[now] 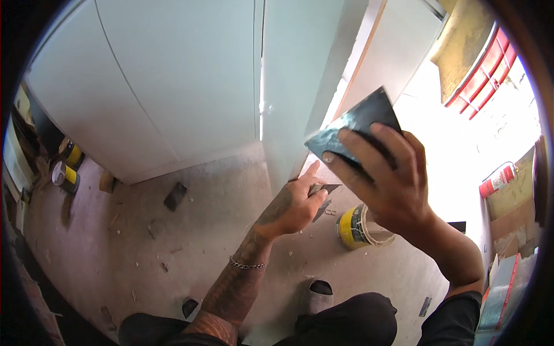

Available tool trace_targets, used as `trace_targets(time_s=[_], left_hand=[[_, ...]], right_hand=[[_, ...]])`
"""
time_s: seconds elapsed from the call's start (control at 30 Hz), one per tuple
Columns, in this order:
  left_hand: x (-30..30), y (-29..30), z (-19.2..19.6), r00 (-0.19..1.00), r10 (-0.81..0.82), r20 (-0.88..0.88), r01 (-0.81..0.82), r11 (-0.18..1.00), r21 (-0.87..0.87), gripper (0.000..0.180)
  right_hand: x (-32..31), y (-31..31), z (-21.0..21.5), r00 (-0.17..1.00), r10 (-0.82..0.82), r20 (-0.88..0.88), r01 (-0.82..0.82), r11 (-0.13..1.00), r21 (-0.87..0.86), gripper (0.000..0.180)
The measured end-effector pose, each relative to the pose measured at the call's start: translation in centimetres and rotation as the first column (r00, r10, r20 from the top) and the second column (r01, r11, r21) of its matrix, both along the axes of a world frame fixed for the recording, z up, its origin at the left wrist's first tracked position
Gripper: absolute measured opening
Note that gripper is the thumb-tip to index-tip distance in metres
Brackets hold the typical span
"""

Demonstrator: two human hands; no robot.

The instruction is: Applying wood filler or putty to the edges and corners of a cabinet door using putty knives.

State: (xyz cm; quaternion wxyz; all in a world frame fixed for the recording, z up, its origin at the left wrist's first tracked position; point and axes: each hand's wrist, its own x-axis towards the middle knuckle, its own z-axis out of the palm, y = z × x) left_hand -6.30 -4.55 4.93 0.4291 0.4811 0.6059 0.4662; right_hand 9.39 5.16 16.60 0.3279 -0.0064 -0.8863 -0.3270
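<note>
My right hand (392, 167) grips a dark, glossy rectangular sheet (360, 124), its fingers laid over the face. One corner of the sheet is close to the edge of an upright white panel (306, 75); I cannot tell whether they touch. Lower down, my left hand (297, 202) is closed on a thin dark flat piece with a pointed corner (324, 188). Its index finger stretches up beside the panel's lower edge. Beneath the right hand, a yellow and black tub (355, 228) stands on the floor, with pale residue round its rim.
White cabinet panels (190, 69) rise at the far side. Scraps, including a dark flat offcut (175, 197), litter the floor (225, 190). More tubs (66, 176) stand at left. A red fire extinguisher (497, 181) is at right, above wrapped boards (502, 288). My shoe (319, 297) is near.
</note>
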Motion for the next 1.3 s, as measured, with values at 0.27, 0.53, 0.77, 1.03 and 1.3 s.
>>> trace_targets(time_s=[0.27, 0.53, 0.77, 1.03, 1.3], left_hand=[[-0.1, -0.1, -1.4, 0.989, 0.049, -0.139, -0.038, 0.996, 0.076, 0.058], [-0.6, -1.3, 1.4, 0.973, -0.081, 0.218, 0.08, 0.997, 0.012, 0.041], [-3.7, -6.1, 3.1, 0.884, -0.016, 0.468, -0.056, 0.989, 0.14, 0.033], [-1.8, -7.2, 4.3, 0.57, 0.132, 0.811, -0.421, 0.895, 0.15, 0.028], [-3.9, -8.1, 5.8, 0.33, -0.627, 0.705, -0.109, 0.717, 0.688, 0.044]], right_hand=[[-1.9, -0.8, 9.3, 0.959, -0.109, -0.261, 0.161, 0.97, 0.184, 0.035], [-1.1, 0.8, 2.2, 0.989, 0.027, -0.144, -0.024, 0.999, 0.022, 0.031], [-0.1, 0.4, -2.5, 1.0, 0.012, -0.015, -0.013, 0.999, -0.048, 0.035], [3.8, -3.7, -5.5, 0.872, 0.384, -0.304, -0.482, 0.569, -0.666, 0.054], [2.3, -2.3, -11.2, 0.935, 0.266, -0.236, -0.343, 0.502, -0.794, 0.061]])
